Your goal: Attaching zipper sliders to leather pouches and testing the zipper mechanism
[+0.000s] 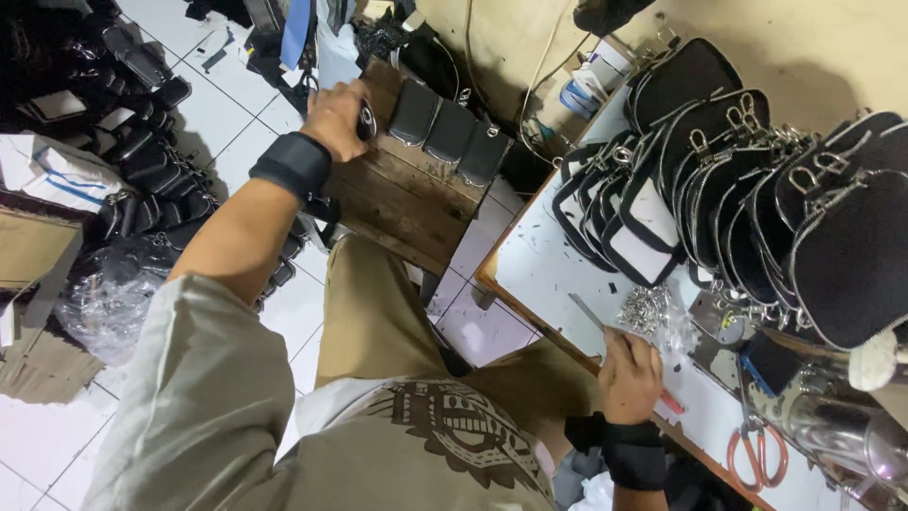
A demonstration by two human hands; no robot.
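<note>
Left hand (336, 118) clutched small black leather pouch (366, 120) over brown wooden stool (402, 203) (3 pouches (449, 131) leaning nearby, liable to topple); right hand (629, 378) pinched thin metal tool (594, 315).

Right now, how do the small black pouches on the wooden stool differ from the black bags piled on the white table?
The pouches on the stool are small, flat and rectangular; the bags on the table are larger and rounded. The pouches sit in a short neat row, while the bags are stacked overlapping in a long pile. The bags show silver zippers and metal clasps; the pouches show little metal. Both are black. The left hand holds one more pouch at the stool.
</note>
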